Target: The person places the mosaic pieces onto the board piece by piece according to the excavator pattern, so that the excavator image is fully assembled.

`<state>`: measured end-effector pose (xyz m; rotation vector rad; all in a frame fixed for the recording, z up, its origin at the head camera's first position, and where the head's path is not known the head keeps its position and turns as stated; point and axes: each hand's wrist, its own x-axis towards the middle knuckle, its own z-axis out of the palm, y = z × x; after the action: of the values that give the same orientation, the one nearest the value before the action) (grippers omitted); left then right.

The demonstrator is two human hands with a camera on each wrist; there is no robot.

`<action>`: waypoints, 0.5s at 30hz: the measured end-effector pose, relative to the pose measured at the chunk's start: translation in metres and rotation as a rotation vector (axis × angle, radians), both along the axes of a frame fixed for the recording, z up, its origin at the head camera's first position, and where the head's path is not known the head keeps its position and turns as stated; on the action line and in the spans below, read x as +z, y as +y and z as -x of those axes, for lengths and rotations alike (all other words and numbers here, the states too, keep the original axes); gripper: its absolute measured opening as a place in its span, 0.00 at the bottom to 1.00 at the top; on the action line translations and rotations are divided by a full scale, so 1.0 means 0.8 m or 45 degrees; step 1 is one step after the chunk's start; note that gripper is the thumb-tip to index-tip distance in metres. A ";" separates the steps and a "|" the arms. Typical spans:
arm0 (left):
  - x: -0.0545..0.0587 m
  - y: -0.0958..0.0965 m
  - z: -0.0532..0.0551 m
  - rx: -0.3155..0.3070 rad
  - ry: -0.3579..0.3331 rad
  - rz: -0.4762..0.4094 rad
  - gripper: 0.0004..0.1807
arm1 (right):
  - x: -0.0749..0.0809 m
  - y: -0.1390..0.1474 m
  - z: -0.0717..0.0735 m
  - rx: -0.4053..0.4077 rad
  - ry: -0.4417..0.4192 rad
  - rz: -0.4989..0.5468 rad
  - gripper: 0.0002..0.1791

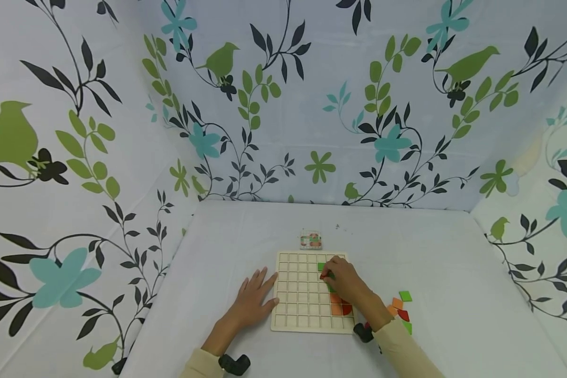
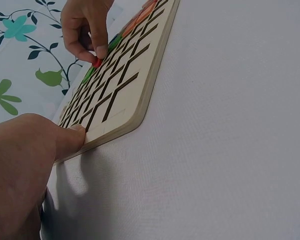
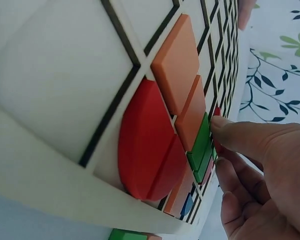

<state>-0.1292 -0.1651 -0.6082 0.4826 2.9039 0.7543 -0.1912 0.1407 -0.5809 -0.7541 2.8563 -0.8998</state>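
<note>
A pale wooden grid board (image 1: 297,294) lies on the white table. My right hand (image 1: 344,278) pinches a small red piece (image 2: 97,63) between thumb and fingertips, low over the board's upper right cells. Nearby in the grid sits a green tile (image 1: 321,266), partly beside my fingers. Lower down, orange tiles (image 1: 336,308) and red curved pieces (image 3: 147,135) fill cells near the right edge; in the right wrist view a blue piece (image 3: 187,205) also shows. My left hand (image 1: 252,300) lies with fingers extended at the board's left edge, its thumb touching the rim.
Loose pieces lie right of the board, including a green tile (image 1: 405,296), an orange tile (image 1: 397,303) and a red piece (image 1: 403,315), partly behind my right forearm. A small picture card (image 1: 311,240) is beyond the board's far edge. Patterned cloth (image 1: 312,105) hangs around the table.
</note>
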 end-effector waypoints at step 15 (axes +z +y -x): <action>-0.002 -0.001 0.002 -0.002 -0.014 0.009 0.36 | -0.004 0.001 0.001 0.026 0.014 -0.050 0.04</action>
<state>-0.1310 -0.1663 -0.6096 0.4783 2.8949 0.7434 -0.1922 0.1413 -0.5842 -0.7856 2.8610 -0.8374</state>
